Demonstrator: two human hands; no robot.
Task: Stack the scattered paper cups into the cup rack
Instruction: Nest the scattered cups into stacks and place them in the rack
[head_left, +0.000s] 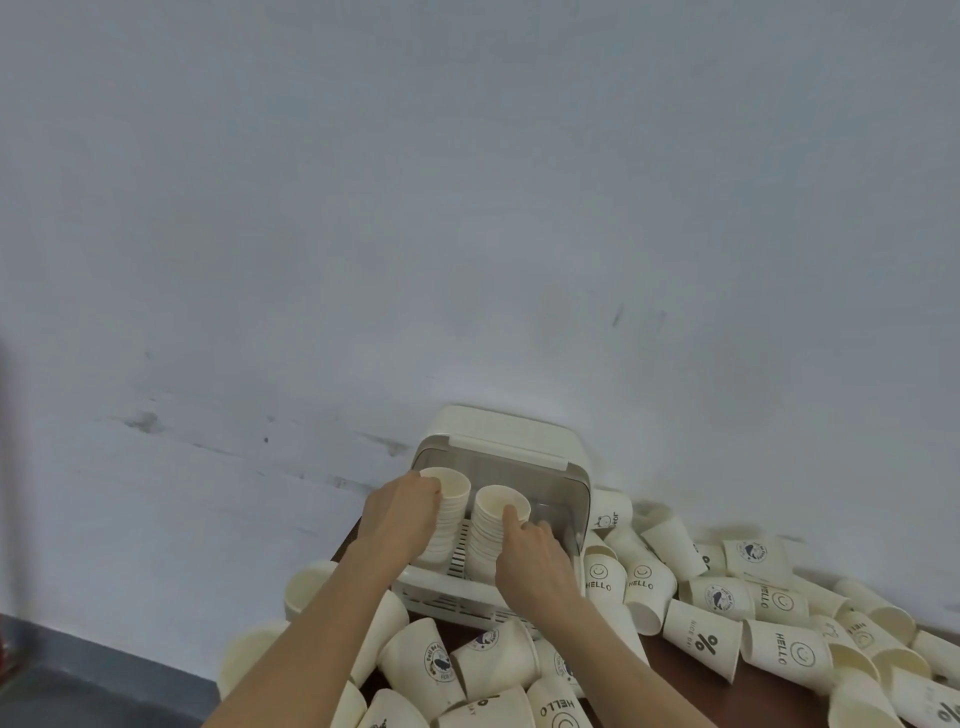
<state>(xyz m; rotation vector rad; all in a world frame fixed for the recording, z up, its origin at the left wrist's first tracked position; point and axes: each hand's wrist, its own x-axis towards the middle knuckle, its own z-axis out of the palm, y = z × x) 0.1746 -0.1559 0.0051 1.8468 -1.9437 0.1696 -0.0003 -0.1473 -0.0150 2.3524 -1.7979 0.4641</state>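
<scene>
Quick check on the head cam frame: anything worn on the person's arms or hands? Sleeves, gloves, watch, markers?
Nothing worn that shows. Both forearms are bare up to the frame's lower edge, no sleeves in view. The left hand and right hand have no gloves, rings, watch, straps, cables or markers visible.

Dim, flat light; soft focus; wide-angle bending at edges.

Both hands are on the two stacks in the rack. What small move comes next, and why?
Probably let go and reach for a loose cup: left hand and right hand each grip a stack seated in the rack, while many cups lie scattered.
</scene>
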